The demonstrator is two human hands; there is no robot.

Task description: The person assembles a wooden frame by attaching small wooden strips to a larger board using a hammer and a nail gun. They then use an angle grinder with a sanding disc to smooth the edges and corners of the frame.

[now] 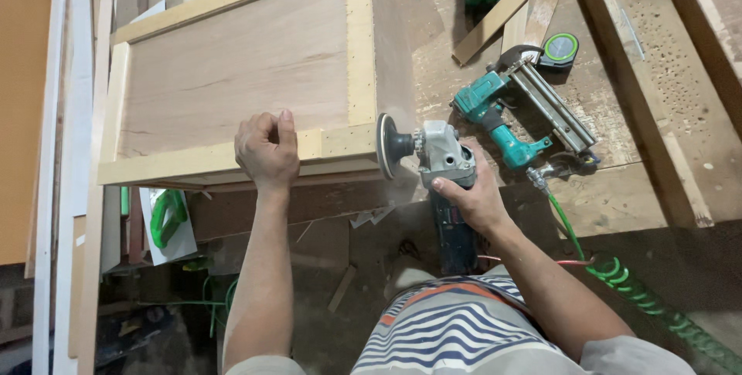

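A plywood box panel with a pale wooden frame (232, 73) lies on the workbench. My left hand (267, 149) rests as a loose fist on the frame's near rail, pressing it down. My right hand (473, 196) grips the body of an angle grinder (442, 160) with a grey head and dark blue body. Its sanding disc (384, 145) stands on edge against the frame's right near corner. Fine dust hangs around the disc.
A teal pneumatic nail gun (514, 116) lies on the bench to the right, with a green coiled air hose (641, 294) trailing toward me. A tape measure (560, 48) and loose wooden strips (491, 23) sit behind it. White boards (73, 112) lean at the left.
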